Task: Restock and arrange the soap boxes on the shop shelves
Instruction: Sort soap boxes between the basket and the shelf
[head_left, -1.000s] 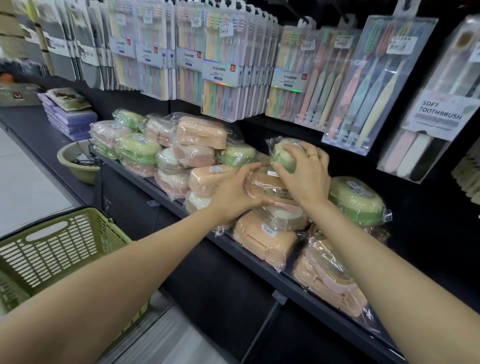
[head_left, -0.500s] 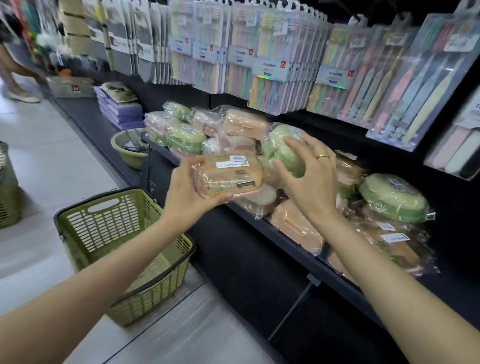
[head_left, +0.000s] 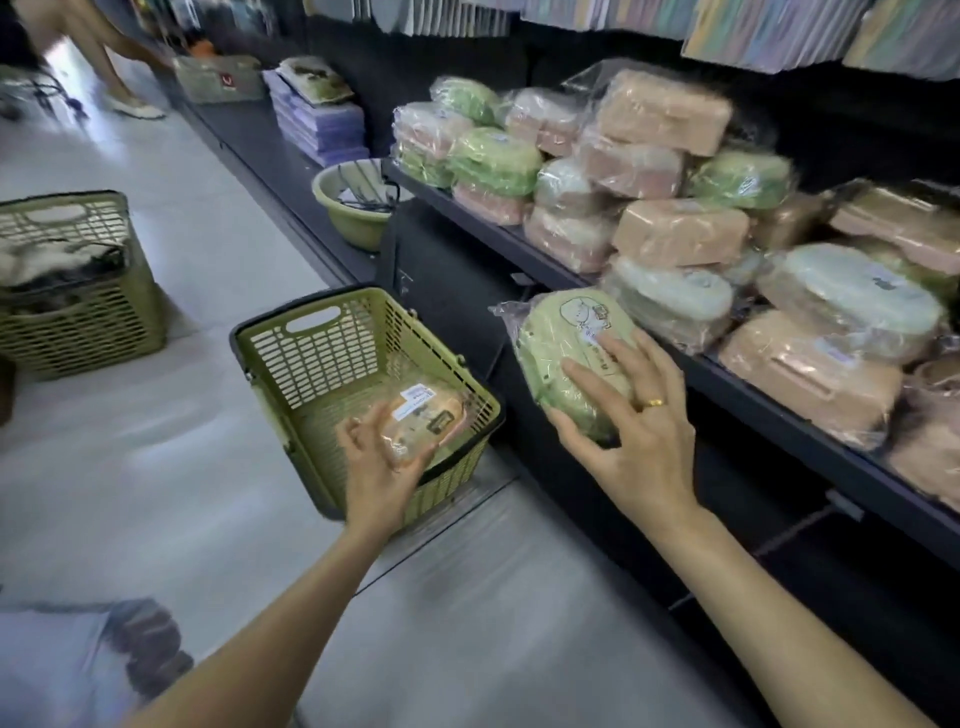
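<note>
On my right runs the shelf (head_left: 779, 410), with wrapped soap boxes (head_left: 680, 234) stacked on it in layers, the piles reaching back toward the wall. Above them, at the top edge, hang rows of packets (head_left: 769, 26). Below the shelf's front edge and to its left stands a basket (head_left: 291, 332) on the floor (head_left: 218, 249). My left hand (head_left: 376, 467) holds a soap box (head_left: 421, 421) inside that basket, near its front wall. My right hand (head_left: 631, 431) holds another soap box (head_left: 566, 358) just before the shelf edge, right of the basket. Further left on the floor sits a second basket (head_left: 78, 312). Behind the first basket, a bowl (head_left: 353, 208) rests on a lower ledge, and a stack of flat packs (head_left: 322, 124) lies beyond it.
</note>
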